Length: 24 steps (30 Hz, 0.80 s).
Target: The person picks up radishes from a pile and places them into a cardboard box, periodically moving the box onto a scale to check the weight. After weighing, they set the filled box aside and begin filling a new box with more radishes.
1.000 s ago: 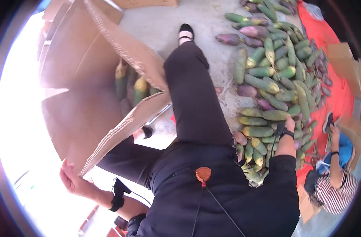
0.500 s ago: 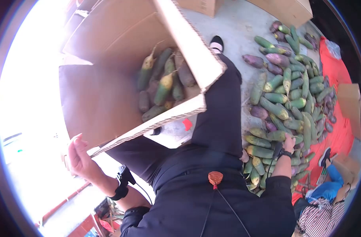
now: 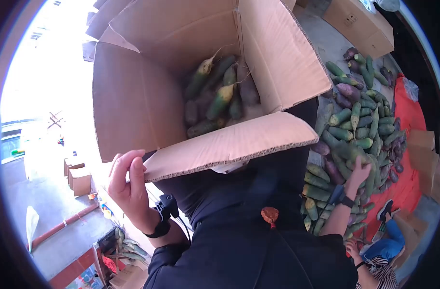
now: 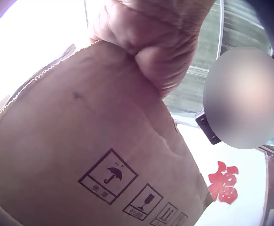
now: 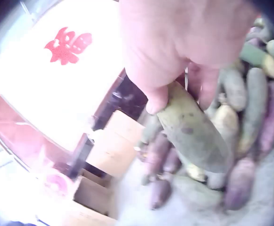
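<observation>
A deep cardboard box (image 3: 116, 96) stands tilted before me, its top flaps up. Several green radishes (image 3: 222, 98) lie inside at the bottom, some with yellowish ends and thin roots. My left hand (image 3: 131, 188) grips the box at its near left corner, fingers curled over the rim; in the left wrist view its palm heel covers the edge above the printed symbols. To the right, my right hand (image 3: 359, 173) holds one green radish (image 5: 193, 132), pinched at one end between thumb and fingers, over the pile of radishes (image 3: 374, 127).
Purple radishes (image 3: 350, 91) are mixed into the pile, beside a red sheet (image 3: 407, 168). More cartons (image 3: 359, 29) stand at the back and far right. Another person (image 3: 374, 269) sits at the lower right. My legs are under the near flap.
The box has come closer and tipped so that more of its inside shows. My left hand has moved right along with its corner. My right hand has lifted a radish off the pile.
</observation>
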Available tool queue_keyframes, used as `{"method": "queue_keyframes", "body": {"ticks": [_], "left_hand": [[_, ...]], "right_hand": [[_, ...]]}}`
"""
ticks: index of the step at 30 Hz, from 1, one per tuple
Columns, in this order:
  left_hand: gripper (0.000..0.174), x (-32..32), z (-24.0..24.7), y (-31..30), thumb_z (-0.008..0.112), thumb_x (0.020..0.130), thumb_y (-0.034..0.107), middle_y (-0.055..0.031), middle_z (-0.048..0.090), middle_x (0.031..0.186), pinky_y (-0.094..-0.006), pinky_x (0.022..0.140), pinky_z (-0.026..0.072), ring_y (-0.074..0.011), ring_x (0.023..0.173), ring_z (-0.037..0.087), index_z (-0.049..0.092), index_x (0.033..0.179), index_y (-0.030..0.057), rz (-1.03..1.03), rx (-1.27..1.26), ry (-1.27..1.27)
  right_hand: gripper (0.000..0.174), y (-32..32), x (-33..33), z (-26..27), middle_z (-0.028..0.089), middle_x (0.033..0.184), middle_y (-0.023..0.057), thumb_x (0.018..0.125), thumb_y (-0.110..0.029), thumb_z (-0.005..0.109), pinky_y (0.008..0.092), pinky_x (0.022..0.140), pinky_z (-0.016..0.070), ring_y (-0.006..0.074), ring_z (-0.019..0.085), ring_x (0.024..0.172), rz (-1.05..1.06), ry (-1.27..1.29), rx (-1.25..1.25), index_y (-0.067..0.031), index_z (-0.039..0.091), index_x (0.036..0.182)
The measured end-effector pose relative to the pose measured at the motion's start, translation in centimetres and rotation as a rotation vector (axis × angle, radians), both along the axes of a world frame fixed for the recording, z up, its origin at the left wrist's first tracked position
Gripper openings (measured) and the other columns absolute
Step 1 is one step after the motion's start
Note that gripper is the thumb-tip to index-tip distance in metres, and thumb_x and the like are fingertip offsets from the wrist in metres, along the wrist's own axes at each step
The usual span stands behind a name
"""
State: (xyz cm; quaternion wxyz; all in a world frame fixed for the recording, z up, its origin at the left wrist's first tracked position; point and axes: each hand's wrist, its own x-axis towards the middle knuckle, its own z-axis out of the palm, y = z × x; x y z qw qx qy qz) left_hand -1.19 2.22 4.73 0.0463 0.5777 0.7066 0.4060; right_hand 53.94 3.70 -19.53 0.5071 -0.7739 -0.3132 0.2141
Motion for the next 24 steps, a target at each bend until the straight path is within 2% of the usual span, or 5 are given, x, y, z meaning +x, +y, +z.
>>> {"method": "queue_keyframes", "body": {"ticks": [12, 14, 16, 21, 24], "left_hand": [[0.013, -0.4, -0.9, -0.4, 0.054, 0.090, 0.004, -0.0024, 0.055, 0.071, -0.0197, 0.051, 0.0329, -0.0063, 0.058, 0.046, 0.065, 0.087, -0.0036, 0.104, 0.063, -0.109], [0.015, -0.6, -0.9, -0.4, 0.053, 0.091, 0.005, -0.0023, 0.055, 0.072, -0.0198, 0.051, 0.0314, -0.0057, 0.059, 0.044, 0.065, 0.088, -0.0037, 0.122, 0.071, -0.093], [0.017, -0.9, -0.8, -0.5, 0.051, 0.092, 0.006, -0.0024, 0.056, 0.073, -0.0197, 0.050, 0.0299, -0.0054, 0.059, 0.043, 0.065, 0.088, -0.0034, 0.101, 0.062, -0.099], [0.022, -1.8, -1.2, -0.8, 0.051, 0.095, 0.014, -0.0020, 0.058, 0.076, -0.0199, 0.052, 0.0312, -0.0064, 0.061, 0.041, 0.066, 0.092, -0.0024, 0.148, 0.037, -0.064], [0.024, -1.8, -1.2, -0.7, 0.050, 0.096, 0.016, 0.0004, 0.052, 0.069, -0.0200, 0.051, 0.0286, -0.0059, 0.060, 0.038, 0.066, 0.093, -0.0016, 0.142, 0.043, -0.017]], "right_hand": [[0.008, 12.4, -18.8, 27.0, 0.063, 0.094, 0.0125, 0.088, -0.003, 0.056, 0.0394, 0.081, 0.0500, 0.0193, 0.060, 0.085, 0.625, 0.401, 1.068, -0.0013, 0.059, 0.081], [0.013, 13.2, -20.7, 26.0, 0.063, 0.099, 0.0114, 0.082, -0.001, 0.063, 0.0386, 0.086, 0.0501, 0.0209, 0.061, 0.095, 0.717, -0.223, 0.706, -0.0008, 0.056, 0.094], [0.029, 15.5, -25.2, 25.2, 0.064, 0.088, 0.0087, 0.070, -0.010, 0.076, 0.0287, 0.066, 0.0487, 0.0171, 0.061, 0.077, 0.796, -0.248, 1.078, -0.0015, 0.063, 0.094], [0.032, 12.1, -22.9, 20.0, 0.058, 0.111, 0.0051, 0.082, 0.001, 0.065, 0.0275, 0.084, 0.0461, 0.0126, 0.055, 0.101, 0.785, 0.032, 0.769, 0.0004, 0.057, 0.113], [0.019, 10.1, -19.1, 15.2, 0.062, 0.095, 0.0068, 0.078, -0.002, 0.064, 0.0248, 0.068, 0.0469, 0.0126, 0.058, 0.079, 0.462, 0.157, 0.505, -0.0014, 0.062, 0.097]]}}
